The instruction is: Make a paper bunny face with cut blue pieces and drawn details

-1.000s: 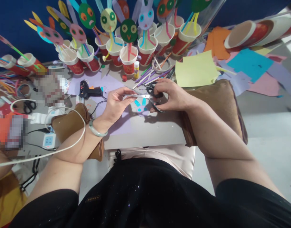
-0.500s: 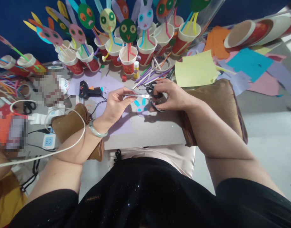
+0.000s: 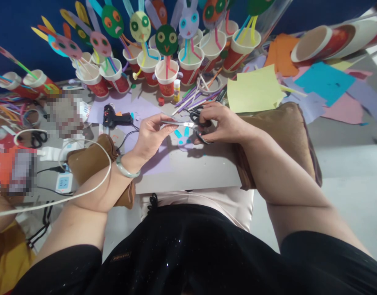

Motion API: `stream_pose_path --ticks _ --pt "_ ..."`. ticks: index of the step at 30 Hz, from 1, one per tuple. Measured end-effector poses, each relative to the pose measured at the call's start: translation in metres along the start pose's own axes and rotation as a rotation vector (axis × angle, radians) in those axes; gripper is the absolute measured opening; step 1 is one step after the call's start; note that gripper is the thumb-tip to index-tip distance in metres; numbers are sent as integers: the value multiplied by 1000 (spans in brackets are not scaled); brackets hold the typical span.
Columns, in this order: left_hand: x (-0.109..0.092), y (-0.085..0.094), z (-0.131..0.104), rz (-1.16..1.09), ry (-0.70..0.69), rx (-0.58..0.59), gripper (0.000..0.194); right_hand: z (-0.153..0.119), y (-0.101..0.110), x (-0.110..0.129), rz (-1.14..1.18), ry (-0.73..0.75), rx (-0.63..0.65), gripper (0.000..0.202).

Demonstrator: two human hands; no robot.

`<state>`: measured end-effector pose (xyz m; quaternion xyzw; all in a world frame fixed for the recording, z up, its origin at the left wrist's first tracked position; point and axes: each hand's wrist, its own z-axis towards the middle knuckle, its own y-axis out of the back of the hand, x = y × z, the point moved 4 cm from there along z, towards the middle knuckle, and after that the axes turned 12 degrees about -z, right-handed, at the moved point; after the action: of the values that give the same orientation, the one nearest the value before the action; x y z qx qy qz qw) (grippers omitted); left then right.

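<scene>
Over the near part of the table, my right hand grips black-handled scissors, fingers in the loops and blades pointing left. My left hand pinches a small pale piece of paper between thumb and forefinger, mostly hidden by the fingers. The scissor blades reach right to those fingertips. Below the scissors lies a pale purple paper rabbit head with blue ears and eyes, partly in shadow. Purple paper sheets lie under and beside my left hand.
Red-and-white paper cups with paper animal heads on straws line the back. A black glue gun and its cord lie left. A glue stick, loose straws, yellow paper and brown cushions surround the work spot. A white cable crosses my left forearm.
Almost nothing differs. Both hands and the scissors hold the same position; the whole view has shifted very slightly.
</scene>
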<state>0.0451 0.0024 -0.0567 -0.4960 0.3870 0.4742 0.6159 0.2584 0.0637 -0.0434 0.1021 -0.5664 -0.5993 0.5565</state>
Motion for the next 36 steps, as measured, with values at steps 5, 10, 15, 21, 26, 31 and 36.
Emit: stream_pose_path --ticks 5,10,15,21,26,31,36 --pt "1 0 0 -10 -27 -11 37 0 -1 -2 -3 16 -20 51" --pt "1 3 2 -9 -40 -13 37 -1 0 -2 -8 13 -37 49" --pt "-2 3 3 -21 -67 -23 30 -1 0 -1 -13 17 -42 48" --pt "-3 3 2 13 -85 -8 27 -1 0 -2 -21 26 -49 47" --pt "-3 5 2 59 -84 18 26 -1 0 -3 -32 28 -48 47" --pt "-3 5 2 84 -72 24 27 -1 -1 -4 -32 29 -50 48" --pt "-6 2 1 98 -75 40 27 -1 -1 -3 -30 43 -58 47"
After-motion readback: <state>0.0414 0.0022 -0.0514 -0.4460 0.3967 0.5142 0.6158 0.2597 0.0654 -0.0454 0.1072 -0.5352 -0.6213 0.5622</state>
